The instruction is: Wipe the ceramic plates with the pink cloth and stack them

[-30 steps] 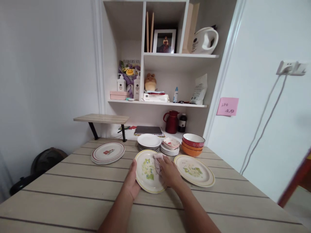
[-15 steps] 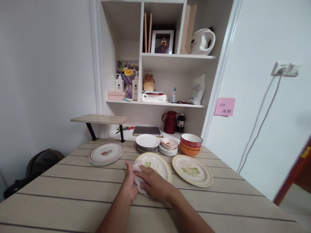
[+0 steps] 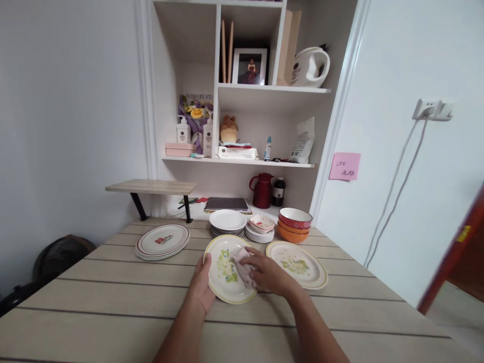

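Observation:
A cream plate (image 3: 223,262) with a yellow rim and green leaf print lies on the wooden table (image 3: 113,297) right in front of me. My left hand (image 3: 201,291) grips its near left rim, thumb on top. My right hand (image 3: 269,275) presses a crumpled pale pink cloth (image 3: 242,264) onto the plate's right half, fingers closed on the cloth. A second plate (image 3: 297,263) of the same pattern lies just to the right, partly behind my right hand.
A stack of red-rimmed plates (image 3: 162,241) sits at the left. Behind are a grey-white plate stack (image 3: 227,222), small dishes (image 3: 260,228) and stacked red and orange bowls (image 3: 295,224). A shelf unit (image 3: 242,126) stands at the table's far edge, with a red kettle (image 3: 261,190).
My right hand with the cloth has swept from the plate's near left edge back over to its right half. The plate's green print shows again. My left hand keeps hold of the rim.

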The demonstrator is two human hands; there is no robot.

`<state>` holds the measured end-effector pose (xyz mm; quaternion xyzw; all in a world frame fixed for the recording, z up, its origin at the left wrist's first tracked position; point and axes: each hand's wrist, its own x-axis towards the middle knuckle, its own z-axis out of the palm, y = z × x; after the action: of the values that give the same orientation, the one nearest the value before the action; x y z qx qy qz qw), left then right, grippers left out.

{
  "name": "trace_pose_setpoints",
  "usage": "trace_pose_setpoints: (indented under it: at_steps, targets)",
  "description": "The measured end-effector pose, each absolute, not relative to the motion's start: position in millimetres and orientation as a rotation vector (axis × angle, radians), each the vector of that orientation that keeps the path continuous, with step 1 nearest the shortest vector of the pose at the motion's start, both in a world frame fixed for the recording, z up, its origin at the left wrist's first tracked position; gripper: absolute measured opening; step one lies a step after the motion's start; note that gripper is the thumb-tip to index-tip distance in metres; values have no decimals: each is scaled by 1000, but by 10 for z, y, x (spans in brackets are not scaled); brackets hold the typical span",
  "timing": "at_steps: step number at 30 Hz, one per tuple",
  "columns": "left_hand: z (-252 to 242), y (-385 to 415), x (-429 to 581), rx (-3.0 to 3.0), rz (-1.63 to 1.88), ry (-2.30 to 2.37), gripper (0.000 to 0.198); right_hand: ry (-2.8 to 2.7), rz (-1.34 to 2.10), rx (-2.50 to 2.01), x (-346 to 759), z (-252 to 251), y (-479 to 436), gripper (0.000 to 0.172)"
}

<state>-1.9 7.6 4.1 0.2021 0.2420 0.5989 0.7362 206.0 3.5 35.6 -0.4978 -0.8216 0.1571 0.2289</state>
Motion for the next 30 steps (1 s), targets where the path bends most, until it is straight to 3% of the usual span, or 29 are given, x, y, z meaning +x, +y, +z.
trace_pose_setpoints:
  at_steps: [6,10,18,27,30]
  targets:
    - [88,13,27,499,1398,629,55,-2070,-45,-1623,1744,306,296,40]
    - [83,23,22,519,1381,638,55,-2064,-183,-1678,1468,315,281,39]
    - [70,89,0,518,1297,528,55,-2393,-19,-1392,1313,370,114,52]
    - [68,102,-5,495,1420,659,52,-2196,48,-1799,1798,441,105,50]
    - [34,128,-5,453,1462,670,50,-2225,76,-2003,1759,540,-94,39]
